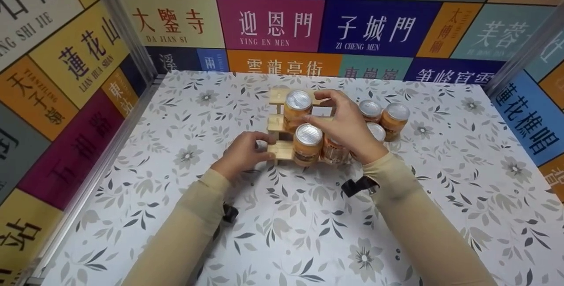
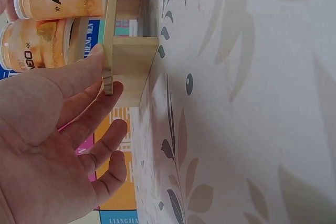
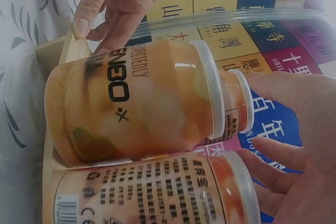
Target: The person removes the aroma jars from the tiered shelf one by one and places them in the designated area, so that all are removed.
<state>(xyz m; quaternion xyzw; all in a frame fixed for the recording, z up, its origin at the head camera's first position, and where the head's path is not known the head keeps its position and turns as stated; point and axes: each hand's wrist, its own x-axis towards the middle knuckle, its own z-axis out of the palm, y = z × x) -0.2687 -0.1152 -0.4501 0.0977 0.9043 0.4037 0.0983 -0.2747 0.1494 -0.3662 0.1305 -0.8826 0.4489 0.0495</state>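
A stepped wooden rack [image 1: 282, 149] carries orange jars with silver lids. My left hand [image 1: 242, 154] pinches the left end of its lowest step, thumb on top and fingers beneath in the left wrist view. One jar [image 1: 297, 112] stands upright on a higher step. My right hand [image 1: 350, 123] is beside that jar, thumb and fingers spread around its lid side. In the right wrist view the thumb [image 3: 278, 85] lies at the lid's edge and the fingers stay apart. On the lowest step stand a front jar [image 1: 307, 145] and a neighbouring jar [image 1: 334, 150], partly behind my right hand.
Right of the rack stand more jars: a rear jar [image 1: 369, 109], an outer jar [image 1: 394, 120] and a nearer jar [image 1: 376, 131] half hidden by my hand. A floral cloth [image 1: 273, 233] covers the table. Panels with large lettering [image 1: 273, 24] rise behind and at both sides.
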